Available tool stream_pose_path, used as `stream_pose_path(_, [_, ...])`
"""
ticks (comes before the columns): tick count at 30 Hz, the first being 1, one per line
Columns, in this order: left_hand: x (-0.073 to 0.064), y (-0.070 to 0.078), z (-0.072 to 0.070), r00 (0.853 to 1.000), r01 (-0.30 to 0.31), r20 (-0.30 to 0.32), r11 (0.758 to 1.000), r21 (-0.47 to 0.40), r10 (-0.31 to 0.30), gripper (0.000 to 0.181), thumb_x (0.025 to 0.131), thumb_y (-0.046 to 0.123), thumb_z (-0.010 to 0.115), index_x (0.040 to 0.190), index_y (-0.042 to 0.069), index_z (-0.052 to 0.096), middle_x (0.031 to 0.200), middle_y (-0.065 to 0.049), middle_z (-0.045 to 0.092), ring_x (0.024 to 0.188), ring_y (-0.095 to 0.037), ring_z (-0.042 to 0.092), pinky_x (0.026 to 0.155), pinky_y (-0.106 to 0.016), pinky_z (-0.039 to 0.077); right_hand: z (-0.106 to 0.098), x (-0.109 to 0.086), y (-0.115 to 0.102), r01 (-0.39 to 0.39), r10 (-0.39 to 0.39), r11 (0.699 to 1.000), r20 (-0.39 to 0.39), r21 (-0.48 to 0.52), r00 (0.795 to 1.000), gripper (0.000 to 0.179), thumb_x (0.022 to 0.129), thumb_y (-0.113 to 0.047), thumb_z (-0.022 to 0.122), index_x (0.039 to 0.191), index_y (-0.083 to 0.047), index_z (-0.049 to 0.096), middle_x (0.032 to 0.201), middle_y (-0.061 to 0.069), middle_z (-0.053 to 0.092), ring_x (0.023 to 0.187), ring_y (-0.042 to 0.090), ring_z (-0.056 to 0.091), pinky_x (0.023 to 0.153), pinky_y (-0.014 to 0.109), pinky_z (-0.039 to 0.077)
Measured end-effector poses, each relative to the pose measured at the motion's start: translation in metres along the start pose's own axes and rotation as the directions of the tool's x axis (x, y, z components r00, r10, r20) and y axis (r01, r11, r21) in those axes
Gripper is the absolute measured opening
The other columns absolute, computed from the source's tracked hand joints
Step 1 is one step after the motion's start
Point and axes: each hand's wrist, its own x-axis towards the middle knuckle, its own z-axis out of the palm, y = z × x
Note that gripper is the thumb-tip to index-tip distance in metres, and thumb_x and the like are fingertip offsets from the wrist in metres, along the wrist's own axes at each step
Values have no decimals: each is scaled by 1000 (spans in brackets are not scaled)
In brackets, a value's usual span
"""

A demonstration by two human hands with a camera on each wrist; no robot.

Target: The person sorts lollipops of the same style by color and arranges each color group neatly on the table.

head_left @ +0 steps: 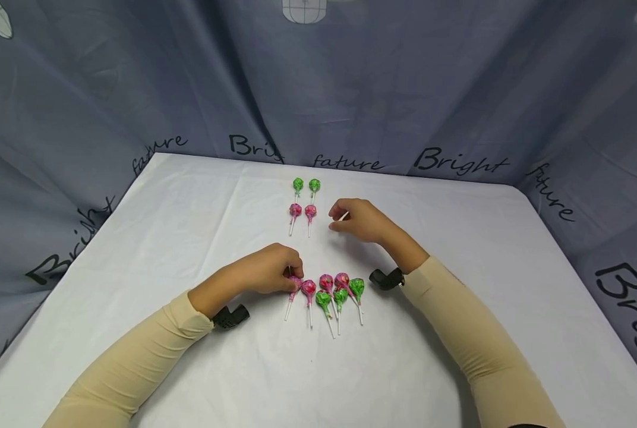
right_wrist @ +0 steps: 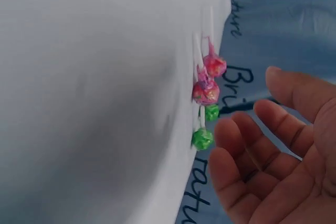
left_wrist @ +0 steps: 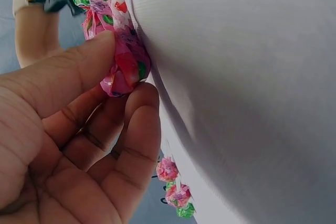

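Observation:
My left hand (head_left: pixel 267 268) pinches the pink-wrapped head of a lollipop (left_wrist: pixel 126 69) at the left end of the near group, its white stick pointing toward me. Just right of it lies another pink lollipop (head_left: pixel 308 288). My right hand (head_left: pixel 362 220) is held over the table with loosely bent fingers and nothing in them. To its left, two pink lollipops (head_left: pixel 310 211) lie side by side, and two green lollipops (head_left: pixel 315 185) lie just beyond them. The right wrist view shows the bare fingers (right_wrist: pixel 228 177) near these four-colour-paired sweets.
Further right in the near group, pink lollipops (head_left: pixel 342 280) and green lollipops (head_left: pixel 357 287) lie close together, some sticks crossing. Everything rests on a white-covered table (head_left: pixel 436 368). A dark grey curtain (head_left: pixel 382 89) with printed writing hangs behind and along the sides.

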Motion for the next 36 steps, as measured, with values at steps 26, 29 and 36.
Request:
stream_pose_path(26, [-2,2,-2,1000,10,-3,1000,1,-10,8,84,7,79,87,9,73,84,5,63,73,-8,52,69,-26,46,17,-99,4,100,-95,995,154,-25,984,12,90,-10,73,101,-9,67,95,-2,65,89,16,60,77,34,50])
stream_pose_path(29, [-2,2,-2,1000,8,-2,1000,6,-8,7,84,8,79,87,9,73,84,5,63,73,-7,52,69,-25,46,20,-102,5,99,-94,995,165,-24,982,10,90,-10,73,98,-11,67,90,-4,63,85,14,58,78,34,49])
stream_pose_path(36, [-1,0,-2,1000,4,6,1000,2,-4,7,84,7,79,87,10,73,85,5,64,74,-8,54,70,-26,46,24,-104,8,102,-94,994,161,-43,982,11,89,-8,74,89,-13,64,77,-4,56,73,14,51,67,31,44])
